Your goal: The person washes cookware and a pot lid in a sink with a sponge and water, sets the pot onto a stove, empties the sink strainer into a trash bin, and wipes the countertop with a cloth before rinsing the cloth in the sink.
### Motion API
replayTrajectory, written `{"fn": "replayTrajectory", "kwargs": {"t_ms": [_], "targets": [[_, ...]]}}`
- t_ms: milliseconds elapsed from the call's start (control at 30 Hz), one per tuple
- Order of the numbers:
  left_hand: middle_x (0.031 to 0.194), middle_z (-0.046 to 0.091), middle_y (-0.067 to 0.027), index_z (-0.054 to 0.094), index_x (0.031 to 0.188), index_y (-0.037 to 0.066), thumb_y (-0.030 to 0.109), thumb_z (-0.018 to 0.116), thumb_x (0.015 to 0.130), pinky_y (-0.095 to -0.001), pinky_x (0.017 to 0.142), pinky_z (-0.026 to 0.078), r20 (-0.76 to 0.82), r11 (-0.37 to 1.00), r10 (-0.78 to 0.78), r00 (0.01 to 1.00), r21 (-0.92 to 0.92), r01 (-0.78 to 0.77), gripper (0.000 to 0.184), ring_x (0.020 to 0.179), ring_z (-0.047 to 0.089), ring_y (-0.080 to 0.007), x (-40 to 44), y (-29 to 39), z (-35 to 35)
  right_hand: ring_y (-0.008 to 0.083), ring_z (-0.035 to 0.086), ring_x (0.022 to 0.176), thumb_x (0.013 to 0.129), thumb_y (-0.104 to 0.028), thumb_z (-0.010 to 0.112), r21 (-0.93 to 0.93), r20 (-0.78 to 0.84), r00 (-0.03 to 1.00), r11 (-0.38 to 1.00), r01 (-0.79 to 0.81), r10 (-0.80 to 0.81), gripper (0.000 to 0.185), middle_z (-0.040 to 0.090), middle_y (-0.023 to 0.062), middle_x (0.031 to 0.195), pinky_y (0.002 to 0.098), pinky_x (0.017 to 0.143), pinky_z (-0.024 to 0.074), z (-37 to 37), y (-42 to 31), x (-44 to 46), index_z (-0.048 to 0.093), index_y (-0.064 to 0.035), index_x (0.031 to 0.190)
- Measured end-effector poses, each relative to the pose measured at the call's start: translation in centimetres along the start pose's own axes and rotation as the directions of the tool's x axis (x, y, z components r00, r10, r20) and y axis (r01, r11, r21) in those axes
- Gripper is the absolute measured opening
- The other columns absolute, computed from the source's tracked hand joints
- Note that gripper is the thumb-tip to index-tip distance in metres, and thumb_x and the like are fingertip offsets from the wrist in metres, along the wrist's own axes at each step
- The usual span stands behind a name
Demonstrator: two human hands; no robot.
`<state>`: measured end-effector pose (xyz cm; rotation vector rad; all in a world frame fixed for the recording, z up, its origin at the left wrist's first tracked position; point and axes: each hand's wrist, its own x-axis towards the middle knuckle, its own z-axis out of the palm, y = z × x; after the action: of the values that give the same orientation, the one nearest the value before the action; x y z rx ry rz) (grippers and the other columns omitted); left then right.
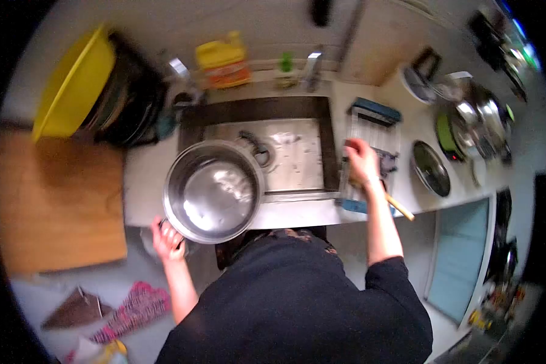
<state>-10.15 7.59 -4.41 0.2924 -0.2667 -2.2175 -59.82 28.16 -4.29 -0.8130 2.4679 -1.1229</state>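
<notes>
A large steel pot (213, 193), with nothing but a wet-looking shine inside, hangs over the front left corner of the sink (294, 155). My left hand (168, 241) is wrapped round its handle at the lower left. Over the dish rack (375, 130) with blue ends, right of the sink, is my right hand (363, 162), fingers bent together; what they hold, if anything, is too blurred to tell. A wooden handle (400, 207) sticks out beside my right forearm, over the counter's front edge.
Behind the sink stand a yellow jug (223, 60) and a green-topped bottle (286, 70). A yellow basin (76, 85) leans at the left, above a wooden board (57, 200). A lid (431, 168) and a white bucket (406, 85) are on the right.
</notes>
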Motion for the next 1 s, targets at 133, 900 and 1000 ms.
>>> {"fn": "replayTrajectory", "kwargs": {"t_ms": [133, 900, 1000], "targets": [[0.053, 0.034, 0.0029, 0.055, 0.100, 0.007, 0.030, 0.035, 0.093, -0.0166, 0.028, 0.018, -0.130, 1.000, 0.018, 0.991, -0.008, -0.020, 0.031, 0.032, 0.021, -0.0025, 0.4, -0.8, 2.4, 0.0160, 0.059, 0.081, 0.078, -0.008, 0.055, 0.265, 0.153, 0.981, 0.961, 0.079, -0.122, 0.022, 0.062, 0.0111, 0.089, 0.0265, 0.074, 0.0463, 2.8, -2.3, -1.3, 0.058, -0.0007, 0.098], [0.053, 0.025, 0.0023, 0.047, 0.101, 0.007, 0.029, 0.027, 0.095, -0.0189, 0.031, 0.019, -0.030, 0.995, 0.023, 0.999, 0.095, -0.020, 0.030, 0.035, 0.018, -0.0044, 0.8, 0.0, 3.9, 0.0337, 0.054, 0.089, 0.070, -0.018, 0.062, -0.625, 0.104, 0.995, 0.777, 0.072, -0.009, 0.027, 0.057, 0.0166, 0.094, 0.0398, 0.077, 0.0450, 2.9, -1.0, 2.3, 0.057, -0.0049, 0.093], [0.051, 0.024, 0.0024, 0.047, 0.099, 0.008, 0.029, 0.029, 0.094, -0.0191, 0.031, 0.019, -0.065, 0.996, 0.022, 0.998, 0.090, -0.016, 0.028, 0.034, 0.018, -0.0049, 0.8, 0.1, 3.9, 0.0322, 0.054, 0.088, 0.065, -0.019, 0.066, -0.819, 0.104, 0.993, 0.572, 0.052, 0.058, 0.032, 0.055, 0.0140, 0.096, 0.0395, 0.076, 0.0467, 0.7, 5.5, 0.7, 0.058, -0.0103, 0.095]]}}
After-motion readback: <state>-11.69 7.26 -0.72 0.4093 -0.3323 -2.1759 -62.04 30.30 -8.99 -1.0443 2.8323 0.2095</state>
